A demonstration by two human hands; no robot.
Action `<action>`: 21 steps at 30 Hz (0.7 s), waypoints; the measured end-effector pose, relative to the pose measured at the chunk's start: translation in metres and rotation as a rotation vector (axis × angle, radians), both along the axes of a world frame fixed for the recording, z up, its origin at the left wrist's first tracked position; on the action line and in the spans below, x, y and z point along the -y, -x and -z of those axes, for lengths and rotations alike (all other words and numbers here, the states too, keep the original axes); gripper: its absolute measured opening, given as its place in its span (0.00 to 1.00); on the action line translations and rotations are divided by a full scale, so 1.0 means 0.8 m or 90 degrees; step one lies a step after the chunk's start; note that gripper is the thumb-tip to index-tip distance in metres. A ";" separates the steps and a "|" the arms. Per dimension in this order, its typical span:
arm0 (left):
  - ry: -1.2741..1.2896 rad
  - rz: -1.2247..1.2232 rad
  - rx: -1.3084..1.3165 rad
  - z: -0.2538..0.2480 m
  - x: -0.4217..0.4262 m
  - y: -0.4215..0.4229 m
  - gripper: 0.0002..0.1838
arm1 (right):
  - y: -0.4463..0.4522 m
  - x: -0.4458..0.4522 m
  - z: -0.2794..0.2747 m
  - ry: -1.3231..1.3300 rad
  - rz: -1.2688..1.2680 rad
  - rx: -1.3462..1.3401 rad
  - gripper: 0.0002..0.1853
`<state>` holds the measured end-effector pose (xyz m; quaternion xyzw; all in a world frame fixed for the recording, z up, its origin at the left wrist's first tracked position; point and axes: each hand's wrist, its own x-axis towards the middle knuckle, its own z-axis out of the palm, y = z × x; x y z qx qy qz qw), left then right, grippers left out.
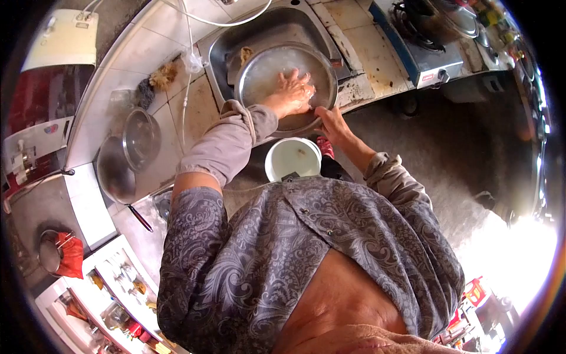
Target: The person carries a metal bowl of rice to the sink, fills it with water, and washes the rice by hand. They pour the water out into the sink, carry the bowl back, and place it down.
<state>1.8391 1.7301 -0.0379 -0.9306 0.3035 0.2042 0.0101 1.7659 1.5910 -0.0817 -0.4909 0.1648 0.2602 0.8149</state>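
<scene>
One patterned grey shirt (259, 236) is seen nearest. Beyond it, two hands are brought to one round metal basin (328, 82). The left hand (293, 92) is held inside, at the cloudy water (268, 69), with its fingers spread; whether the bottom is touched cannot be told. The basin's near right rim is gripped by the right hand (333, 125), the thumb laid on the edge; the other fingers are mostly hidden, and their spacing cannot be told. The basin is placed over the near part of one sink (289, 25), at the counter's front edge. Below that edge, one white bucket (278, 160) is shown beside one red shoe (325, 147). Room for moving is left inside the sink beyond the basin and, more widely, over the dark floor (448, 147) at the right. On the left, one steel bowl (141, 140) and one wok (111, 171) are set overlapping in view. One stove (421, 65) is stood at the far right, apart from the basin.
</scene>
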 end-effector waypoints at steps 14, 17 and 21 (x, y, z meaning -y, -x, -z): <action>0.270 -0.193 0.050 0.003 -0.038 -0.027 0.14 | -0.003 -0.008 -0.024 0.045 0.014 -0.033 0.20; 0.279 -0.245 -0.014 -0.021 -0.052 -0.027 0.21 | -0.002 -0.007 -0.024 0.026 0.025 -0.017 0.20; 0.267 -0.051 -0.051 -0.012 -0.092 -0.054 0.16 | -0.007 -0.005 -0.002 0.050 -0.009 -0.049 0.20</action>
